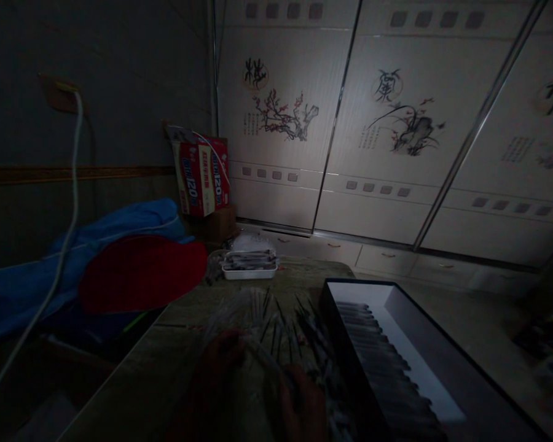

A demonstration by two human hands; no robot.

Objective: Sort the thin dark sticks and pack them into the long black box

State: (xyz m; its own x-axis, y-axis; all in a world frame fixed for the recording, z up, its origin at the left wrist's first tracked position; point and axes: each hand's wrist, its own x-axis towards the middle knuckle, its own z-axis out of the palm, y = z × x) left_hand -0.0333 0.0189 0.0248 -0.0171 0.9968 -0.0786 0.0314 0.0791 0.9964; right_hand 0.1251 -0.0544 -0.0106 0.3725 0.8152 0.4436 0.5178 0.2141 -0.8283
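The scene is very dark. My left hand (221,359) rests on the wooden table (175,344) at the near edge of a loose pile of thin pen-like sticks (276,322). My right hand (304,399) lies close beside it, fingers curled around one of the sticks from the pile. To the right stands a long dark box (442,344) with a white inside, holding a row of the same sticks (378,362). Whether the left hand's fingers hold anything is lost in the gloom.
A small white tray (249,265) with more sticks sits at the table's far end. A red round object (141,273) and blue cloth (96,239) lie left, under a white cable (69,202). A red carton (201,174) stands before painted wardrobe doors (373,123).
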